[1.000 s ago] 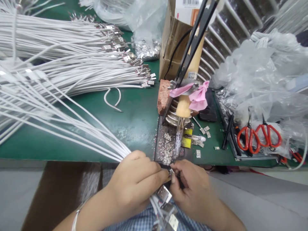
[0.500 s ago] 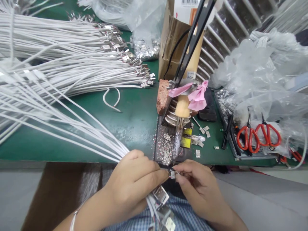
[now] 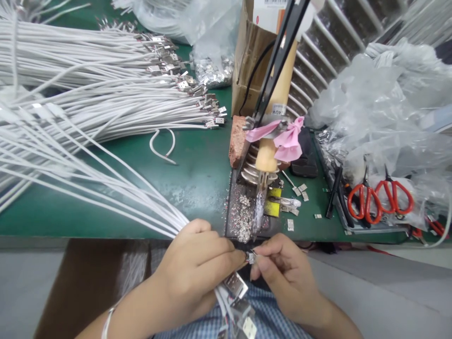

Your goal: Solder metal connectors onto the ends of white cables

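Note:
My left hand (image 3: pixel 201 266) is closed round a bundle of white USB cables (image 3: pixel 148 200). Metal USB plugs (image 3: pixel 236 285) on their ends hang below that hand, over my lap. One small USB connector (image 3: pixel 252 257) sticks out past my left thumb. My right hand (image 3: pixel 284 270) pinches this connector between thumb and forefinger, its other fingers curled. Just above both hands, the tip of a wooden-handled soldering iron (image 3: pixel 259 207) points down at the edge of the table. A pink cloth strip (image 3: pixel 289 139) ties the iron to its stand.
Piles of white cables (image 3: pixel 106 94) cover the left of the green table (image 3: pixel 197 183). Solder beads lie on a black tray (image 3: pixel 235 197) under the iron. A brick (image 3: pixel 237 141) and cardboard box (image 3: pixel 243 70) stand behind. Red-handled scissors (image 3: pixel 363 202) and plastic bags (image 3: pixel 381 103) are at right.
My right hand's fingers have shifted slightly left on the connector, with a lower fingertip now showing beneath. My left hand keeps its grip on the cables, almost still.

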{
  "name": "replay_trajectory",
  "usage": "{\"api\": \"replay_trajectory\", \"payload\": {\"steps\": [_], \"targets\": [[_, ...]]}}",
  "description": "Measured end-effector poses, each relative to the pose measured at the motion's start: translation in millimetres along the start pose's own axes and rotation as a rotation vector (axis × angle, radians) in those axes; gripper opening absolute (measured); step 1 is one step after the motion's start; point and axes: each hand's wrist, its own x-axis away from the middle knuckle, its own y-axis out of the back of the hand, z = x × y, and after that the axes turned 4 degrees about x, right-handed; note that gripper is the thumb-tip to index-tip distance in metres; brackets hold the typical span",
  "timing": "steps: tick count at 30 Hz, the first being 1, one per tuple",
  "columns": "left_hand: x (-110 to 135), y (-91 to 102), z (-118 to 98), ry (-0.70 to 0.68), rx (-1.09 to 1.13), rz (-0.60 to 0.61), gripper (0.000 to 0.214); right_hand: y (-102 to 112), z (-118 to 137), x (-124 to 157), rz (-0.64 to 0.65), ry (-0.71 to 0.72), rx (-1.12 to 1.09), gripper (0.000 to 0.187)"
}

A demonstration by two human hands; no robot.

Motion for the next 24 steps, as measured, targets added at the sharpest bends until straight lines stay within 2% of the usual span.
{"api": "replay_trajectory", "payload": {"steps": [17,24], "targets": [[-1.3,-0.5,-1.1,-0.012,-0.025,-0.034,0.018,-5.6,2.8,-1.6,0.027,-0.082,-0.097,0.018],[-6.4,5.4,-3.8,-0.005,-0.041,0.002,0.022,-6.5,2.0,-1.1,0.023,-0.068,-0.065,0.018]]}}
